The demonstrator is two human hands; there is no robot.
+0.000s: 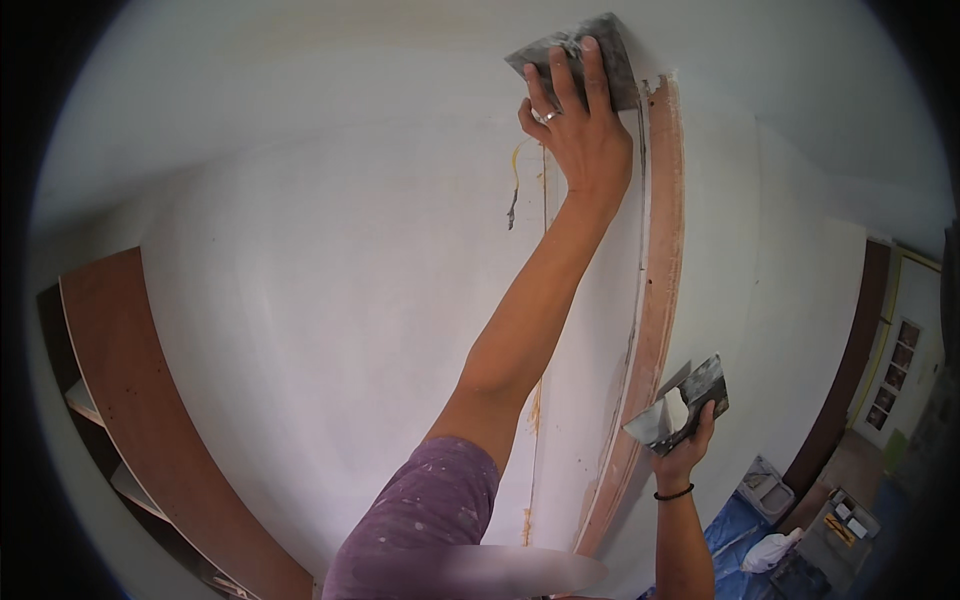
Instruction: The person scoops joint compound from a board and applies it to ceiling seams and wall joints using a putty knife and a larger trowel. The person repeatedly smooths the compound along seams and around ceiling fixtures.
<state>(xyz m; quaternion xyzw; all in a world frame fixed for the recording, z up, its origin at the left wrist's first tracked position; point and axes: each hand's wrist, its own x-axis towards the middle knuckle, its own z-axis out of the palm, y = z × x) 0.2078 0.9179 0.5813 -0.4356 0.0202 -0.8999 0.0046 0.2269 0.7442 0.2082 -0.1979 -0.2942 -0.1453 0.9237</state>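
My left hand point(580, 110) reaches high, its fingers spread over a wide grey-black scraper blade point(617, 70) held flat where the wall meets the ceiling. A ring sits on one finger, and the thumb is hidden. Lower on the right, my right hand point(683, 455) grips a second broad scraper point(708, 385), smeared with whitish paste. Between the two blades runs an upright reddish-brown strip point(664, 200), with its top end just beside the left blade. A dark gap line borders the strip on the white wall point(400, 270).
A thin yellow wire point(516, 165) with a dark end pokes from the wall. Brown curved-looking shelving point(150, 380) stands at left. At lower right lie a blue floor sheet point(730, 525), a grey tray point(766, 488), a white bag point(770, 552) and tools; behind them is a white door point(895, 370).
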